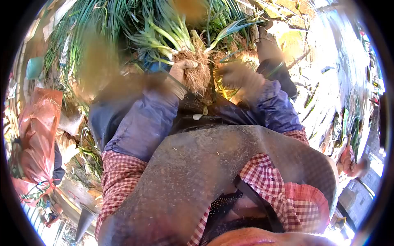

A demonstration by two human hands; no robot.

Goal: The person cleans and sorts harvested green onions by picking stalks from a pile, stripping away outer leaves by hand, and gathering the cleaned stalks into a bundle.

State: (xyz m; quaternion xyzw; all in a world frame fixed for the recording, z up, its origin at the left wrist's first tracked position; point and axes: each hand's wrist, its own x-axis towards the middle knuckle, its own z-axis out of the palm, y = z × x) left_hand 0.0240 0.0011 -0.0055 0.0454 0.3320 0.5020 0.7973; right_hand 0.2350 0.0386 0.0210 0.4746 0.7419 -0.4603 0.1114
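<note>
My left hand (179, 73), in a pale glove, is closed around the root end of a bunch of green onions (180, 40). Tangled brown roots (198, 74) hang down beside the fingers, while the pale stems and green leaves point away from me. To the right of the roots is my right hand (243, 80), also gloved and smeared by motion. Its fingers are too blurred to show whether they hold anything. Blue-purple sleeve covers reach up both forearms. Smudges on the lens blur parts of the view.
A large heap of long green onions (98, 26) lies ahead and to the left. At the far left is a red plastic bag (39, 135). Leaf scraps and stalks litter the ground (314, 96) on the right. A grey apron (197, 164) covers my lap.
</note>
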